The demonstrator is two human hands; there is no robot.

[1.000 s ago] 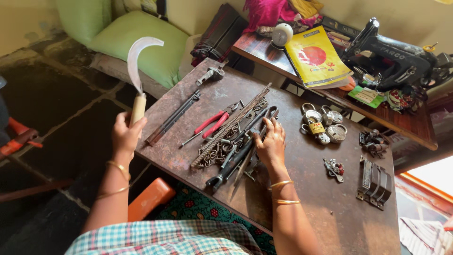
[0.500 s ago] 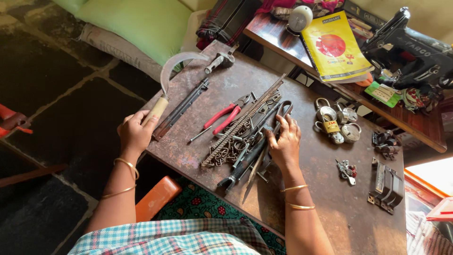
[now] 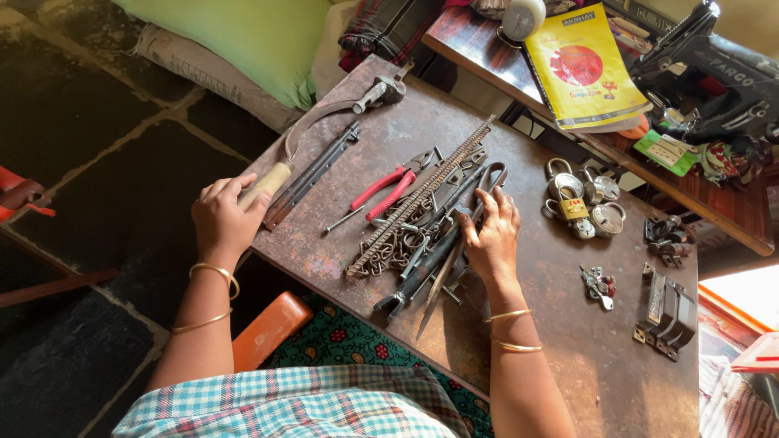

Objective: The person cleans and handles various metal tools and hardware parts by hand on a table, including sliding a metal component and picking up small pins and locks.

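Note:
My left hand (image 3: pixel 221 221) grips the pale wooden handle of a sickle (image 3: pixel 302 136), whose curved blade lies flat on the rusty brown table (image 3: pixel 568 357) near its far left edge. My right hand (image 3: pixel 491 239) rests fingers-down on a heap of metal tools (image 3: pixel 430 235): a threaded rod, a chain, scissors and dark pliers. Red-handled pliers (image 3: pixel 389 188) lie between my two hands. A long dark metal bar (image 3: pixel 312 174) lies beside the sickle handle.
Several padlocks (image 3: pixel 583 203) sit right of the heap, with keys (image 3: pixel 599 285) and dark metal blocks (image 3: pixel 667 312) further right. A wrench head (image 3: pixel 381 89) lies at the far corner. Behind are a yellow book (image 3: pixel 578 69), a sewing machine (image 3: pixel 714 73) and a green cushion (image 3: pixel 243 40).
My left hand has brought the sickle down from upright in the air to lying flat on the table's left edge. My right hand has stayed on the tool heap.

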